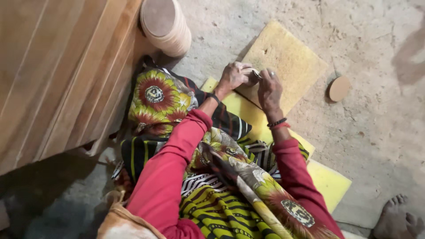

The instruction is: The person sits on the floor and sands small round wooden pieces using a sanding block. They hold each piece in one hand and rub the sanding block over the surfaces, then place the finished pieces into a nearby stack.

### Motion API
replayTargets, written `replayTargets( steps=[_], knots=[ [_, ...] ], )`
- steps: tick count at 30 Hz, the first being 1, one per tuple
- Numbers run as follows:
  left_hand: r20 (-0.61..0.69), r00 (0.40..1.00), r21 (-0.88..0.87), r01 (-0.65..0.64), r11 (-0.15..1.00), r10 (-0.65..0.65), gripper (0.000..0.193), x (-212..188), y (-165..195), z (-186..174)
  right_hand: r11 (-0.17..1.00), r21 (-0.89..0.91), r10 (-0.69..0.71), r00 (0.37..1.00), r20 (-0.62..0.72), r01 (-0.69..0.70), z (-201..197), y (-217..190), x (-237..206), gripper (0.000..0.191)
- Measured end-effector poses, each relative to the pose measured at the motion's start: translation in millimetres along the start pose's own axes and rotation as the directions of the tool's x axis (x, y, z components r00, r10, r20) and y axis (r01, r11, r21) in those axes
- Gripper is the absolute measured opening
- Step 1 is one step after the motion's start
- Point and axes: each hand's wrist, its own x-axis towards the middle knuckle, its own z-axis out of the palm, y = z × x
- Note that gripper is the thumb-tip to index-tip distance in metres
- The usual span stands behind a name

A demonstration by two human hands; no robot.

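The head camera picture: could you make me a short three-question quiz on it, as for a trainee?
1. True or false: both hands meet at one small round thing over the foam pad.
2. Where does the loose wooden disc lie? A) on the bare floor right of the pad B) on the person's lap
3. What stands stacked by the wooden boards at the top?

Key
1. True: the left hand and right hand hold a small disc above the yellow foam pad.
2. A: the loose disc lies on the floor.
3. A stack of wooden discs beside the boards.
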Motion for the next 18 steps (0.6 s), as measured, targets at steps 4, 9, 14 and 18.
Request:
replayTargets(
  steps=[4,9,14,18],
  knots=[
    [0.045,0.992,-0.431,0.129,0.893,-0.122,0.038,-4,8,1,0.973,0.223,0.094,0.986,-0.136,-0.062,13,21,-7,0.005],
    [0.060,0.998,-0.510,0.008,0.860,0.026,0.036,4,12,13,0.985,0.135,0.123,0.986,-0.115,-0.108,-3,20,5,0.015],
    [0.215,0.976,-0.296,0.075,0.952,-0.010,0.024,8,6,16,0.976,-0.084,-0.199,0.980,0.021,0.200,-20,0,16,0.005],
    [0.170,0.985,-0.272,0.065,0.960,-0.018,0.028,-2,-2,14,0.966,0.037,-0.255,0.966,-0.047,0.256,-6,1,7,0.016]
  ],
)
